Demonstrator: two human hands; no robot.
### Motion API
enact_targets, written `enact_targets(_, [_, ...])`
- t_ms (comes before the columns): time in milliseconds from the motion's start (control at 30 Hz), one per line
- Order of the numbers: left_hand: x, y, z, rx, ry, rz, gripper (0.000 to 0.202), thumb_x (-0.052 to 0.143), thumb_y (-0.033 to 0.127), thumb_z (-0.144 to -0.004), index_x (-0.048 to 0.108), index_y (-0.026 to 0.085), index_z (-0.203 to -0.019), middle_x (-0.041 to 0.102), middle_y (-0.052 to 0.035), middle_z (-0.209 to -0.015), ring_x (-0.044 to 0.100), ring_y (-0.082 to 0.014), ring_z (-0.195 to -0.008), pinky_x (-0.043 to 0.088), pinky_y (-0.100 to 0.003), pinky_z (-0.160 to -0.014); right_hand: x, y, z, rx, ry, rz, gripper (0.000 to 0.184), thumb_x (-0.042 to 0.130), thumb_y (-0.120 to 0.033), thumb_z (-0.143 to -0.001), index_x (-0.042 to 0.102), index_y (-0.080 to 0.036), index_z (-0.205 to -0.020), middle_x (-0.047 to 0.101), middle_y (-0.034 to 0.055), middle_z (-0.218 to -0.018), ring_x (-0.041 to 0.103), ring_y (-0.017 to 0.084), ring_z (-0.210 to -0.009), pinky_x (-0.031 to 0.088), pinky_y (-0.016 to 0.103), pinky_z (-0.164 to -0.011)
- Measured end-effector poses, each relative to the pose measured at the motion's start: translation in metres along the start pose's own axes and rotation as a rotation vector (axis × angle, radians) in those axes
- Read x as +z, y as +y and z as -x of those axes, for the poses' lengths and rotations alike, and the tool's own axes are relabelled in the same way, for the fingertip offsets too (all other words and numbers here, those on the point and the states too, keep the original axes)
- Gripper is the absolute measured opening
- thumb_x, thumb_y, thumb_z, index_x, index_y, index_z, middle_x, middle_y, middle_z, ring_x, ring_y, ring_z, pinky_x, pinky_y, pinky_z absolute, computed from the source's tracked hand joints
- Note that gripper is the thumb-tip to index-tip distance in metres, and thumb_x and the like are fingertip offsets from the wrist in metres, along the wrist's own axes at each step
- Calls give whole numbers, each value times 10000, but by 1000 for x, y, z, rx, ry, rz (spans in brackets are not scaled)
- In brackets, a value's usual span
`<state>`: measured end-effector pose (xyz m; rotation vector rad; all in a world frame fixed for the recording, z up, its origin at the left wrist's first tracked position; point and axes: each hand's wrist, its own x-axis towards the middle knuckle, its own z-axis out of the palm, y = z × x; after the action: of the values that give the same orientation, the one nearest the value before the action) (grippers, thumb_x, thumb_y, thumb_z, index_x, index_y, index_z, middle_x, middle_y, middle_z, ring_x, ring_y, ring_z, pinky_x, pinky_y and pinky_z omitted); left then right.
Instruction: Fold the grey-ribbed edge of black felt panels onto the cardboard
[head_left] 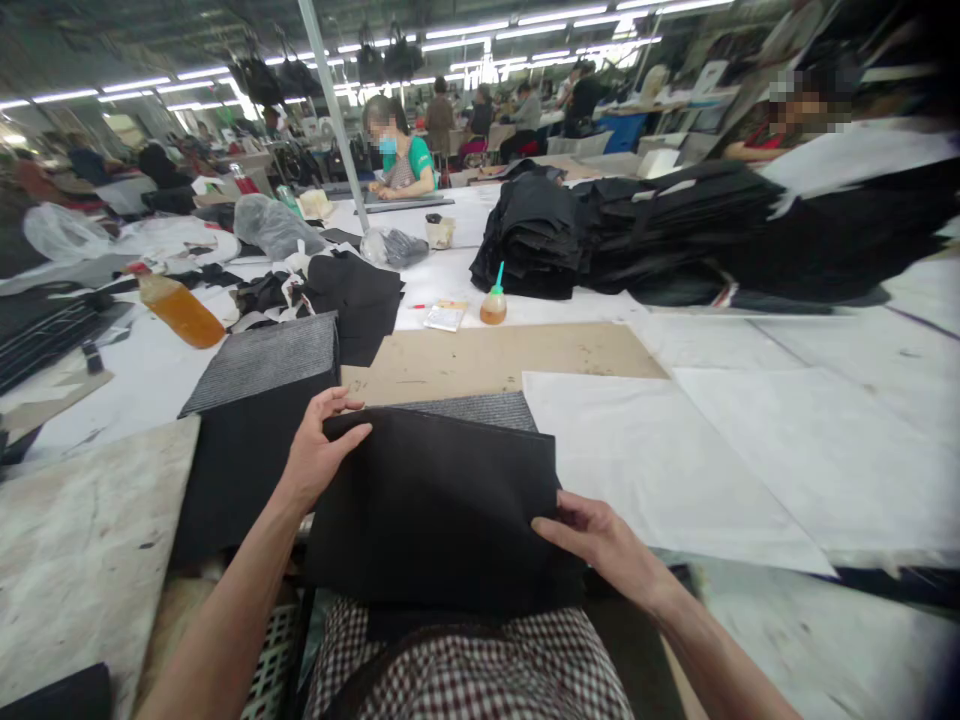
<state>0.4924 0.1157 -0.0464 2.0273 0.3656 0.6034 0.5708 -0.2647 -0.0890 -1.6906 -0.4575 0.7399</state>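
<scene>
A black fabric panel (442, 500) spans the space in front of me, its lower part over my checkered lap. My left hand (324, 440) grips its upper left corner between thumb and fingers. On the right edge, my right hand (581, 530) pinches the panel, thumb on the near face and fingers behind. Behind the panel's top edge shows a strip of grey ribbed material (480, 408), mostly hidden. Left of it lies a stack of black panels (247, 450) with a grey ribbed sheet (266, 360) at its far end.
On the table are a brown board (510, 350), a small glue bottle with a green nozzle (493, 300), a bottle of amber liquid (180, 308) and white sheets (660, 460). Dark fabric piles (540, 230) lie at back right. A co-worker (405, 160) sits across, beyond a pole (335, 110).
</scene>
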Motion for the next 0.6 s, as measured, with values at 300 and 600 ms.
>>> enact_targets(300, [-9,-47,77,-418,24,232,872,789,367,-693,301,285,-1411,527,-95,-1299,652,-100,-750,578,-324,-768,8,31,-2,-2,387,168,351,531,-555,-918,590,-247,-1076,616,3,-755,614,216,-776,511,298,-671])
enact_targets(600, [-5,-34,143,-509,66,313,668,776,304,-729,459,237,-1314,591,-34,-1099,602,-82,-714,550,-266,-732,12,-2,2,116,385,37,461,623,-585,-836,593,-268,-1170,718,61,-923,683,265,-795,562,339,-646])
